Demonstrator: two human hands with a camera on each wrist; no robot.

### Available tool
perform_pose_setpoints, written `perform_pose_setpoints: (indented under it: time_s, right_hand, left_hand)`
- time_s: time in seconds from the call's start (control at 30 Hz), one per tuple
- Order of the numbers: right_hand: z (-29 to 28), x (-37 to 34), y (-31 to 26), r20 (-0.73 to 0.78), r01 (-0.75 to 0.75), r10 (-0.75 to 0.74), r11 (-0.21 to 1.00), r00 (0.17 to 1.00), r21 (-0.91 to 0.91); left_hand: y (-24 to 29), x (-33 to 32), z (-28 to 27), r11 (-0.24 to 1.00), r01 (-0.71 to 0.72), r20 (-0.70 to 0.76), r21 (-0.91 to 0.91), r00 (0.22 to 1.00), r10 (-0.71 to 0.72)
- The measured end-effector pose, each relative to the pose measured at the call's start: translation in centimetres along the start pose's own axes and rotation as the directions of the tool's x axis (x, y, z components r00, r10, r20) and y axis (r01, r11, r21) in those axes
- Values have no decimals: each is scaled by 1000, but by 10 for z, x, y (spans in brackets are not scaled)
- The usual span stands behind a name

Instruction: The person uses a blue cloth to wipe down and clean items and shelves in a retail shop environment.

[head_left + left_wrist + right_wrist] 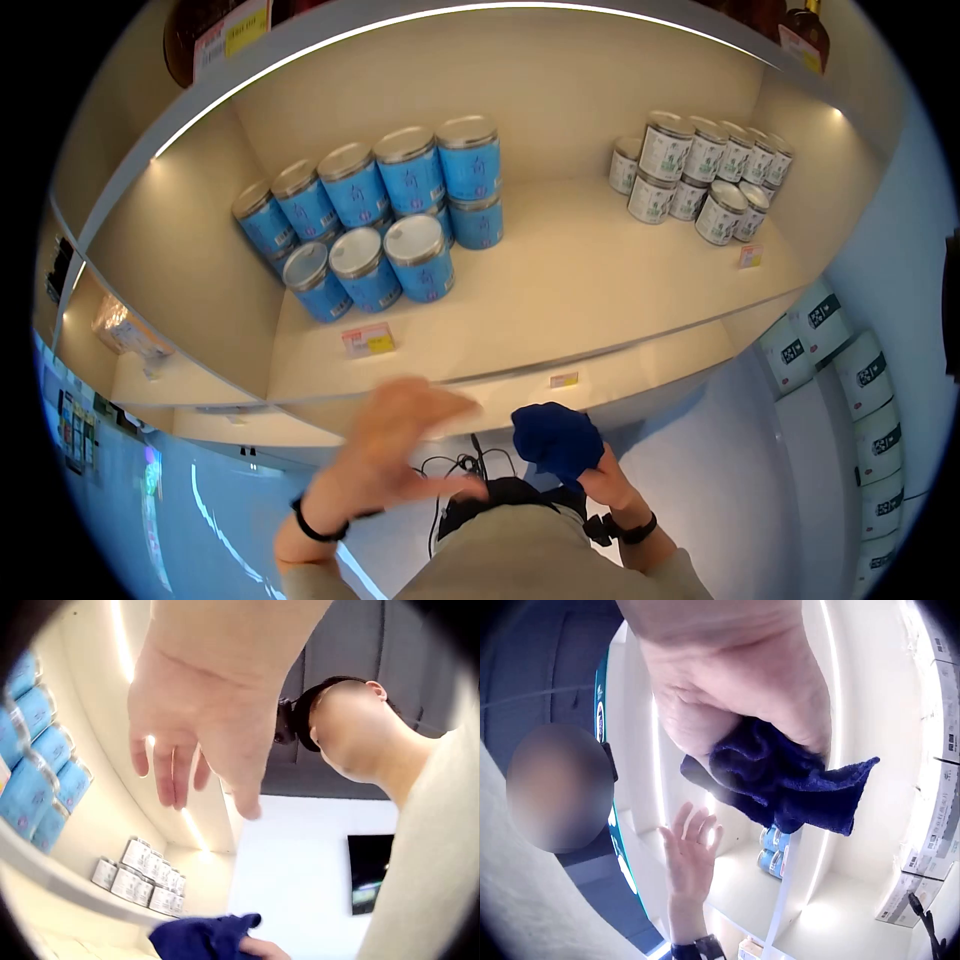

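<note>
The left hand is raised in front of the shelf edge, fingers extended and thumb apart, holding nothing; it is blurred in the head view. In the left wrist view the same hand hangs with its fingers spread a little. A dark blue cloth is bunched in the right hand, near the person's waist. The right wrist view shows the right hand curled round the cloth, with loose folds hanging out. Much of the right hand's fingers is hidden by the cloth.
Blue cans stand stacked on the left of the lit shelf, white cans on its right. Price tags sit at the front edge. White boxes line the right side; black cables lie below.
</note>
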State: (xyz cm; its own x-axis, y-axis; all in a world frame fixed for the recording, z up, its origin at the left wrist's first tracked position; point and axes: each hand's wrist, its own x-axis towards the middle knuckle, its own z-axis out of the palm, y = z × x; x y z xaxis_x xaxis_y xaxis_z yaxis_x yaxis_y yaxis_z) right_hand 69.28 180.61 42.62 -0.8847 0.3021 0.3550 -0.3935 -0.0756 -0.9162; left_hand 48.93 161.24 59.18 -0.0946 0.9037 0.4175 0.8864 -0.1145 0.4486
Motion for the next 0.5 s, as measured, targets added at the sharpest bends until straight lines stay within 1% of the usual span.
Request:
perform_pose_setpoints:
  time_s: [0.03, 0.07, 0.1, 0.13, 0.17, 0.2, 0.23, 0.27, 0.3, 0.33, 0.37, 0.4, 0.43, 0.47, 0.5]
  right_hand:
    - [7, 2, -5, 19, -61, 60, 998, 998, 18]
    - [14, -6, 5, -38, -79, 88, 981, 995, 178]
    - [14, 5, 2, 90, 90, -65, 945, 994, -313]
    - [26, 10, -2, 82, 84, -54, 900, 995, -428]
    - [42, 16, -5, 75, 80, -47, 839, 996, -539]
    - [61, 23, -1, 38, 37, -18, 817, 999, -575]
    - [76, 27, 5, 60, 0, 53, 748, 997, -663]
    - [88, 27, 15, 108, 20, 77, 717, 991, -697]
    - [96, 27, 21, 156, 43, 105, 684, 982, -728]
    - [95, 28, 23, 294, 135, 136, 660, 946, -739]
    - [94, 27, 24, 351, 172, 126, 691, 928, -702]
    - [92, 30, 18, 373, 223, 132, 607, 918, -763]
    - [90, 31, 12, 396, 274, 141, 517, 907, -811]
    - [83, 27, 21, 338, 222, 140, 518, 931, -826]
    - [69, 20, 32, 276, 160, 132, 556, 952, -816]
  left_hand:
    - [3, -11, 14, 992, -40, 98, -118, 994, 52]
    - [4, -23, 36, 969, 63, 76, -239, 996, -46]
    - [-1, -35, 61, 921, 158, 64, -357, 987, -144]
    - [-15, -51, 86, 799, 317, 151, -512, 948, -279]
    - [-18, -64, 118, 419, 338, 141, -843, 889, -435]
    - [-33, -73, 139, 400, 295, 97, -868, 890, -445]
    - [-46, -82, 157, 379, 252, 55, -891, 887, -458]
    - [-47, -86, 169, 334, 264, 25, -905, 816, -578]
    - [-52, -90, 177, 90, 175, 73, -980, 749, -658]
    - [-60, -99, 179, -15, 127, 100, -992, 698, -709]
    - [-67, -106, 174, -117, 69, 134, -991, 644, -754]
    - [-74, -116, 170, -132, 69, 148, -989, 561, -814]
    - [-81, -124, 166, -104, 26, 102, -994, 534, -839]
    - [-92, -135, 161, -52, 28, 59, -998, 488, -871]
    - [-106, -150, 158, -2, 39, 19, -999, 443, -896]
